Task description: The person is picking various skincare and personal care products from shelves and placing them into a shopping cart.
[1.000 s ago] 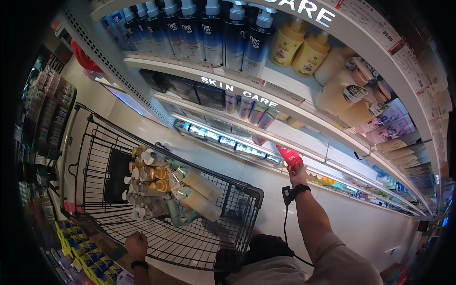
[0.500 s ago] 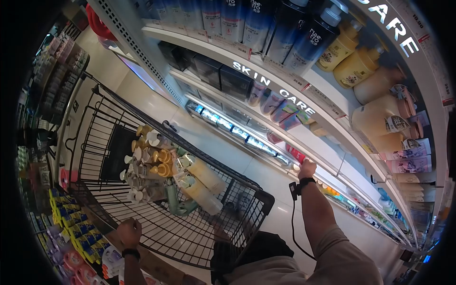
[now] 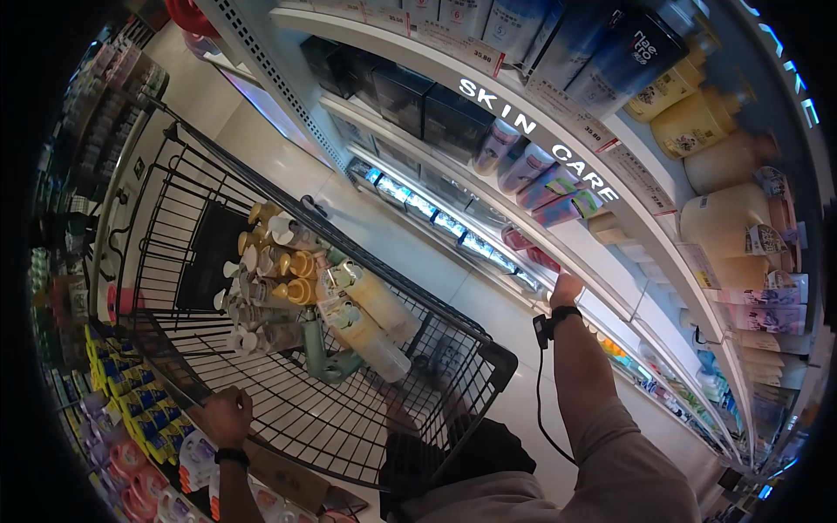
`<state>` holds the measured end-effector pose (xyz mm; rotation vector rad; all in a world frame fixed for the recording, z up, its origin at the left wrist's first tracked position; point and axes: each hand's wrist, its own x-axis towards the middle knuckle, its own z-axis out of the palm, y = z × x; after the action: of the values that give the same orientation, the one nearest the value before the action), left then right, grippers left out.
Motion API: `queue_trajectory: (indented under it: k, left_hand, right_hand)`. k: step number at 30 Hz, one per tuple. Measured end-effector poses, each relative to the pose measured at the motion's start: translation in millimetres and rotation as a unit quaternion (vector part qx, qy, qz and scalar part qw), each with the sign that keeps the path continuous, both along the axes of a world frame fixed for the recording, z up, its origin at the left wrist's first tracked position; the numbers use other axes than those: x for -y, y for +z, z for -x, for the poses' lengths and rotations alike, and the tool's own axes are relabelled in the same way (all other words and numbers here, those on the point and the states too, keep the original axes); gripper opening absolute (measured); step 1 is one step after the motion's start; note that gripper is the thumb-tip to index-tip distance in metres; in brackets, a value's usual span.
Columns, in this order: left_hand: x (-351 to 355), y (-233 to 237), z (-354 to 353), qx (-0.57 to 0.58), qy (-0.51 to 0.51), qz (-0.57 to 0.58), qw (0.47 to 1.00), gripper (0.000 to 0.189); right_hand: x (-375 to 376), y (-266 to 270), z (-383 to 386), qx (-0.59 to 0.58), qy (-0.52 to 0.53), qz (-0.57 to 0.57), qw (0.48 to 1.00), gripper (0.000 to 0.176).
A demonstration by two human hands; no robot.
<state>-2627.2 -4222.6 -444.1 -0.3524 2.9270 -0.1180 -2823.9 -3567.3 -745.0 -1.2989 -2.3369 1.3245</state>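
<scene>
My right hand (image 3: 567, 290), with a dark band and a cable at the wrist, reaches into the lower shelf under the SKIN CARE strip. Its fingers are mostly hidden at the shelf edge, right by a red package (image 3: 542, 259); I cannot tell if they grip it. My left hand (image 3: 227, 416) is curled into a fist over the near side of the shopping cart (image 3: 301, 449), nothing visible in it. Inside the cart lie several pump bottles (image 3: 301, 279), two pale yellow bottles (image 3: 370, 336) with clear ends, and a green bottle (image 3: 327, 362).
Black boxes (image 3: 401, 100) and purple tubes (image 3: 527, 166) stand on the shelf above. Higher up are blue bottles (image 3: 623, 61) and yellow pump bottles (image 3: 693, 131). Yellow-and-blue packs (image 3: 153, 405) and pink containers (image 3: 131, 471) line the left side.
The view has shifted, and the upper shelf sits further right. My right hand has gone slightly deeper into the shelf, and the red package beside it shows further up. My left hand stays curled.
</scene>
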Motion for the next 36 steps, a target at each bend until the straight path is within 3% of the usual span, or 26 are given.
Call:
queue_trajectory:
  k: [5,7,11,17,18,22,26,28,36]
  left_hand:
    - [5.4,-3.2,-3.6,-0.007,-0.003,-0.001,1.000,0.026]
    - [6.5,-3.5,-1.5,-0.001,-0.001,0.006,1.000,0.026]
    - [10.0,-6.0,-1.3,-0.007,-0.005,0.004,1.000,0.026]
    - [3.9,-2.4,-2.3,0.002,0.009,-0.003,1.000,0.025]
    - [4.5,-2.2,-0.6,0.002,0.007,-0.009,1.000,0.025]
    - [2.2,-0.6,0.1,0.001,0.007,-0.014,1.000,0.025]
    - [6.7,-1.8,-0.5,0.003,0.009,-0.009,1.000,0.025]
    - [4.6,-0.5,0.6,0.006,0.007,-0.006,1.000,0.026]
    - [-0.9,1.3,6.1,-0.003,0.000,-0.016,1.000,0.024]
  right_hand:
    - [-3.8,-33.3,15.3,0.117,0.090,-0.014,0.989,0.059]
    - [-0.9,-44.5,24.8,0.170,0.159,-0.094,0.968,0.061]
    - [-9.0,-36.6,30.5,0.229,0.213,-0.084,0.946,0.059]
    - [-16.0,-50.1,20.3,0.194,0.168,-0.050,0.965,0.058]
    - [-17.7,-49.6,17.9,0.204,0.200,-0.091,0.954,0.059]
    - [-11.5,-22.1,10.6,0.176,0.198,-0.072,0.962,0.060]
    - [-20.4,-33.2,14.1,0.195,0.235,-0.071,0.950,0.065]
    - [-23.9,-40.0,12.8,0.107,0.236,-0.026,0.965,0.065]
    - [-25.2,-19.3,14.1,0.134,0.285,-0.004,0.949,0.062]
